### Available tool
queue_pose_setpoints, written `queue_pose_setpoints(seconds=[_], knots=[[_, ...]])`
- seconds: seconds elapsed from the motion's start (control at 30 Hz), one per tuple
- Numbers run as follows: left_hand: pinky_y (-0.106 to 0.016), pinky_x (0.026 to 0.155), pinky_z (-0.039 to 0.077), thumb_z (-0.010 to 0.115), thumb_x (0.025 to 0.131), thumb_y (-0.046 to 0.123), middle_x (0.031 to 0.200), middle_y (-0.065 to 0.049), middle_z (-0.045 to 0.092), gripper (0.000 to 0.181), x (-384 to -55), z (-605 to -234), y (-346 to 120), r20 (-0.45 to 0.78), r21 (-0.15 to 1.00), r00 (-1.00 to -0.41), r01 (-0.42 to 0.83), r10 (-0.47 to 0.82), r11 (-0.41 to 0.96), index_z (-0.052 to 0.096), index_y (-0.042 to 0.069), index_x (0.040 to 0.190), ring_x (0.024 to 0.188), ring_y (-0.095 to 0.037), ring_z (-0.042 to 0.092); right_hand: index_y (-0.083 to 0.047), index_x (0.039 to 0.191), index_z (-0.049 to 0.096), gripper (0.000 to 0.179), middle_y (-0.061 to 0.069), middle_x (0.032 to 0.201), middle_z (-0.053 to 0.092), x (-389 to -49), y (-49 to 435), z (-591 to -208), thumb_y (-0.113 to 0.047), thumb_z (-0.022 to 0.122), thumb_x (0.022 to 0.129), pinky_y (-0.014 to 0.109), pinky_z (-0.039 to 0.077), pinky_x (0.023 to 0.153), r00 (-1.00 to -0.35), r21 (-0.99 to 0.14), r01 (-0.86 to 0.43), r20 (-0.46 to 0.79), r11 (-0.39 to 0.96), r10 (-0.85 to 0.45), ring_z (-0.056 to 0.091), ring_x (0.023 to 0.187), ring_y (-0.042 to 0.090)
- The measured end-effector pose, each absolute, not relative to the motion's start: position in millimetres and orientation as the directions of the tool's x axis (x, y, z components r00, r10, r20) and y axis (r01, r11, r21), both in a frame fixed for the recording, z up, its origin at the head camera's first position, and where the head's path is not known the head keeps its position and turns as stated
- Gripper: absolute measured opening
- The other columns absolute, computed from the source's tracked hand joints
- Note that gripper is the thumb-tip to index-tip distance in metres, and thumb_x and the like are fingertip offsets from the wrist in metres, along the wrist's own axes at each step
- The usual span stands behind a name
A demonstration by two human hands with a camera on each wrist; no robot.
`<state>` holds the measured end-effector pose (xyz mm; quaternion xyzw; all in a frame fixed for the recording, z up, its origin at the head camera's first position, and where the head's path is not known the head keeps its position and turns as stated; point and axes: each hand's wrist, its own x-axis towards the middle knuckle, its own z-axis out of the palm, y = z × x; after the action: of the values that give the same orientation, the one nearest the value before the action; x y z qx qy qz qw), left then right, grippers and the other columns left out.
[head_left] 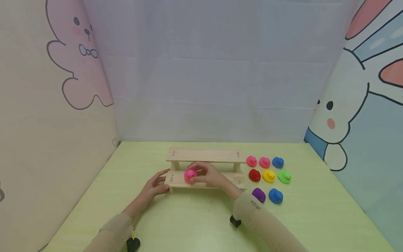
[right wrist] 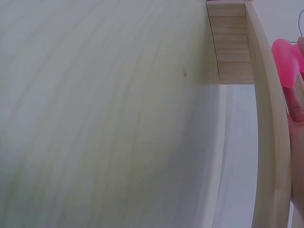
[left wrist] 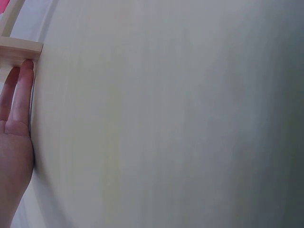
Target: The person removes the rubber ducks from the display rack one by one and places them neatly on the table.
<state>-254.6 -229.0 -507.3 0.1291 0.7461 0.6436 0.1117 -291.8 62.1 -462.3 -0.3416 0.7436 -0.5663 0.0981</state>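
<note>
A two-tier wooden shelf (head_left: 204,155) stands on the table. Over its lower step, my right hand (head_left: 211,175) pinches a pink rubber duck (head_left: 190,175) between thumb and fingers. The right wrist view catches part of that duck (right wrist: 286,61) above the step's front edge, with only some of the hand (right wrist: 297,152) in frame. At the shelf's left end my left hand (head_left: 154,187) rests against the lower step, thumb toward the front. In the left wrist view, fairly straight fingers (left wrist: 23,95) touch the wood's end (left wrist: 23,46).
Right of the shelf sit several rubber ducks in loose rows: pink (head_left: 251,161), blue (head_left: 278,162), red (head_left: 254,175), yellow (head_left: 269,176), green (head_left: 284,176) and purple (head_left: 259,195). My right forearm (head_left: 252,210) passes close to the purple one. Cloth walls (head_left: 214,70) border the table.
</note>
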Motion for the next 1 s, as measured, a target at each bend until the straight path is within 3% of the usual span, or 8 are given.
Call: queue_pose_setpoints(seconds=[0.1,0.4,1.0], knots=[[-0.026,0.088,0.054,0.059,0.097,0.013,0.145,-0.03,0.045,0.063,-255,-508,-229,0.003,0.989,-0.94,0.054,0.342,0.139,0.032,0.016,0.154,0.105,-0.005,0.067,-0.005,0.123,0.064,0.041,0.017,0.124,0.066,-292,61,-462,-0.002,0.076,0.084,0.036,0.054,0.094,-0.757,-0.916,-0.379,0.226,0.13,-0.613,0.066,0.106,0.018],[-0.027,0.089,0.054,0.06,0.096,0.016,0.145,-0.026,0.048,0.063,-256,-509,-230,-0.003,0.986,-0.942,0.053,0.335,0.157,0.033,0.019,0.154,0.11,-0.003,0.063,-0.001,0.124,0.063,0.038,0.018,0.127,0.064,-274,62,-437,-0.002,0.072,0.087,0.032,0.053,0.093,-0.762,-0.936,-0.329,0.183,0.127,-0.621,0.065,0.106,0.022],[-0.027,0.09,0.054,0.06,0.097,0.017,0.146,-0.025,0.048,0.063,-256,-510,-229,-0.009,0.985,-0.943,0.049,0.332,0.168,0.033,0.02,0.154,0.11,-0.005,0.064,-0.012,0.124,0.065,0.04,0.009,0.127,0.065,-288,62,-458,-0.009,0.075,0.086,0.029,0.054,0.093,-0.773,-0.939,-0.314,0.166,0.142,-0.612,0.066,0.109,0.021]])
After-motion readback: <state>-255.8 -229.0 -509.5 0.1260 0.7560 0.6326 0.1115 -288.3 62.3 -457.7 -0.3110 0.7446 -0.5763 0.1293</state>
